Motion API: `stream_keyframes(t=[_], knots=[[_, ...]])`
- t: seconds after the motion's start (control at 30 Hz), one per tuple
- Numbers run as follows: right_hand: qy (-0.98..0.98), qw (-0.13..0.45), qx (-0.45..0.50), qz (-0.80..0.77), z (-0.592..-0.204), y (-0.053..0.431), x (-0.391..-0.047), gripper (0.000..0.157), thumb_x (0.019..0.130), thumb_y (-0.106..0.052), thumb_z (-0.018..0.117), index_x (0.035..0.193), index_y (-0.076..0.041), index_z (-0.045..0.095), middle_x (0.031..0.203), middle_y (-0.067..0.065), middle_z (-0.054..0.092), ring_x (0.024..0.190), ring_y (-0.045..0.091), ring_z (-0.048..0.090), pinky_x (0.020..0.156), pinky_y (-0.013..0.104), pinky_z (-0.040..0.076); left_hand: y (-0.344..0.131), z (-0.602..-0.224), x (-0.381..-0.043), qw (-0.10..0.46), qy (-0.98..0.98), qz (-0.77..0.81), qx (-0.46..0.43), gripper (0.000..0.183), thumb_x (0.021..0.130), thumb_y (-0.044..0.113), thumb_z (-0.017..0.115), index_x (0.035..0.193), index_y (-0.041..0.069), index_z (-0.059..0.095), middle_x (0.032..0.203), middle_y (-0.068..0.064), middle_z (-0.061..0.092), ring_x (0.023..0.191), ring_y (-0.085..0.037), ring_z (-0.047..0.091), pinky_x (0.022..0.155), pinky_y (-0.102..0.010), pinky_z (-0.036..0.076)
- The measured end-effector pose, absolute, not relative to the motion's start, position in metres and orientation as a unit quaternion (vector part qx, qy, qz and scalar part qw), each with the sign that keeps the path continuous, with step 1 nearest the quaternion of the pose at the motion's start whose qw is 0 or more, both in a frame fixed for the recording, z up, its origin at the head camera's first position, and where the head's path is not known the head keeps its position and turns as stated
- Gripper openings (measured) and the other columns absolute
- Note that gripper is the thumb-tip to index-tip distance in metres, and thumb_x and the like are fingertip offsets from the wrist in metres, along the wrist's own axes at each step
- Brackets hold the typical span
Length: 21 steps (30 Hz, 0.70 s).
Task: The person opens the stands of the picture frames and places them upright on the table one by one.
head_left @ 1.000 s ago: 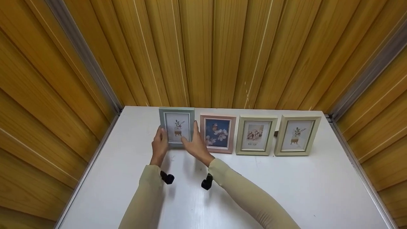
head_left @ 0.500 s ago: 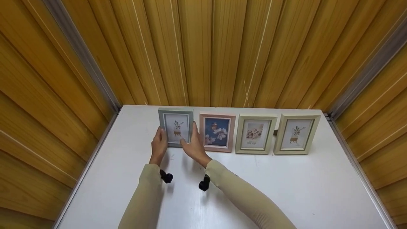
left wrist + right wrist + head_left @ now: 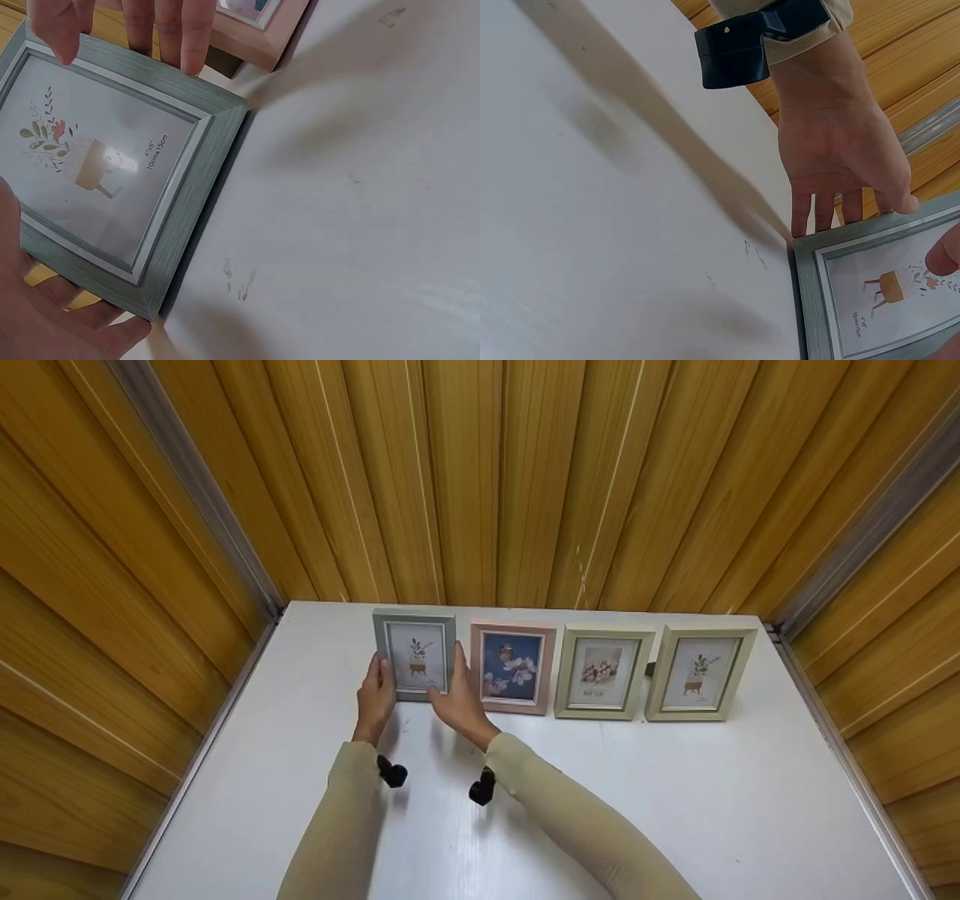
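Note:
A grey-green picture frame with a potted-plant print stands nearly upright at the left of a row of frames, its lower edge close to the white table. My left hand grips its left side. On the opposite side my right hand holds the frame, thumb on the front near the lower corner. In the left wrist view, several fingertips of the left hand show behind the frame's edge. The right wrist view shows the left hand along one side, while the right thumb overlaps the print.
Just right of my right hand stands a pink frame with a blossom picture. Two cream frames follow, one with a flower print, the other with a plant print. Wood-look panels enclose the white table.
The head view has shifted slightly, and the right wrist has moved a little to the left. Both hands keep hold of the grey-green picture frame, which stays in place in the row.

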State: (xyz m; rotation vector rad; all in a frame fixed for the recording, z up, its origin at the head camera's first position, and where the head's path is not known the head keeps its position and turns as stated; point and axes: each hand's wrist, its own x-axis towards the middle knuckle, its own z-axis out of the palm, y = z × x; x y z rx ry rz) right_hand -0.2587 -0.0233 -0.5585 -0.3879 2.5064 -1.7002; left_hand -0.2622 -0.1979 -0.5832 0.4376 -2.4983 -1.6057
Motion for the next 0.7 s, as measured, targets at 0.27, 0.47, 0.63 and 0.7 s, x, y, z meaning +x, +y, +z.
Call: stream_keyframes(t=[0.27,0.47,0.63,0.7], knots=[[0.819,0.047,-0.123,-0.559,-0.559,-0.018,-0.258,0.095,0.1,-0.016,0.063,0.165,-0.015,-0.005,0.172,0.011,0.006,0.156,0.03,0.016,0.122,0.047,0.025,-0.192,-0.588,-0.261,0.065,-0.822,-0.55,0.132,0.061,0.112,0.048,0.027,0.165,0.02,0.022,0.164,-0.012,0.036,0.15,-0.034,0.033,0.121,-0.052,0.027],[0.803,0.083,-0.108,-0.58,-0.545,-0.012,-0.252,0.089,0.102,-0.018,0.06,0.165,-0.012,-0.003,0.172,0.013,0.005,0.156,0.032,0.015,0.123,0.049,0.022,-0.194,-0.592,-0.256,0.066,-0.825,-0.547,0.127,0.063,0.111,0.049,0.027,0.165,0.019,0.019,0.165,-0.013,0.033,0.15,-0.035,0.034,0.12,-0.052,0.028],[0.791,0.129,-0.106,-0.589,-0.529,-0.004,-0.244,0.084,0.102,-0.021,0.058,0.166,-0.012,0.005,0.17,0.018,0.014,0.153,0.038,0.023,0.12,0.054,0.027,-0.198,-0.594,-0.245,0.087,-0.825,-0.545,0.122,0.065,0.111,0.045,0.032,0.166,0.015,0.015,0.167,-0.015,0.028,0.15,-0.035,0.033,0.121,-0.049,0.029],[0.786,0.15,-0.116,-0.588,-0.526,0.002,-0.241,0.081,0.102,-0.023,0.058,0.166,-0.014,0.009,0.167,0.02,0.02,0.15,0.041,0.029,0.118,0.054,0.032,-0.2,-0.595,-0.24,0.099,-0.83,-0.536,0.119,0.065,0.112,0.042,0.035,0.165,0.011,0.016,0.167,-0.016,0.027,0.15,-0.035,0.032,0.121,-0.047,0.029]])
